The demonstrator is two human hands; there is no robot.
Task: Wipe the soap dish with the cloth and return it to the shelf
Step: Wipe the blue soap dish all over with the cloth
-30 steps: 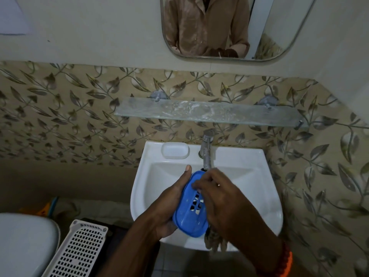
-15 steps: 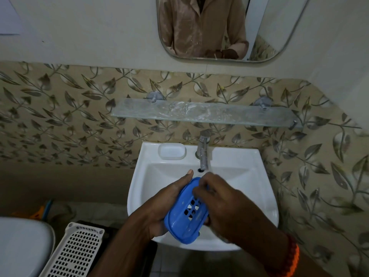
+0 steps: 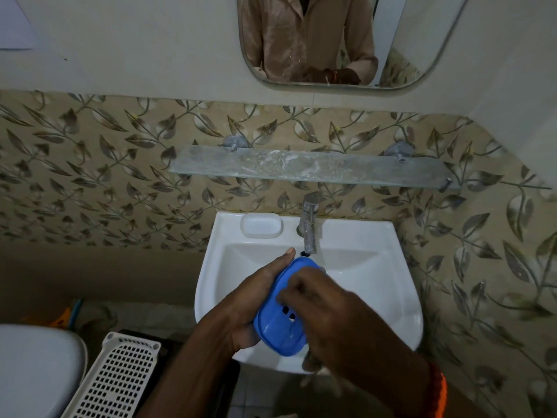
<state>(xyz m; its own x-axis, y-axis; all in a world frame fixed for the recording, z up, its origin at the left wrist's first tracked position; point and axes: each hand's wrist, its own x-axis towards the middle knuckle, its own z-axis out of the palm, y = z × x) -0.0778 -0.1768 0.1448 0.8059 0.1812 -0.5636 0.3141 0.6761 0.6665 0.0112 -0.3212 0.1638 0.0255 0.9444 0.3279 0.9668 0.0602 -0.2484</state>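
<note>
Left hand (image 3: 256, 303) cupped round the blue soap dish (image 3: 278, 321), gripping it low in the centre of the frame, over the white washbasin (image 3: 391, 297). Right hand (image 3: 334, 321) curled, fingers pressed into the dish; cloth barely visible beneath, hold on it unclear. Tap (image 3: 309, 227) just above. Glass shelf (image 3: 313, 167) across the middle. Mirror (image 3: 340, 40) at top. White perforated basket (image 3: 117, 378) lower left.

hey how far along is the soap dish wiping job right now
Done: the blue slotted plastic soap dish is off the glass wall shelf, held over the white ceramic sink. In hand: the left hand grips the dish while the right hand rubs inside it; the cloth is barely visible. Left: finishing the wipe and returning the dish to the shelf.
</note>
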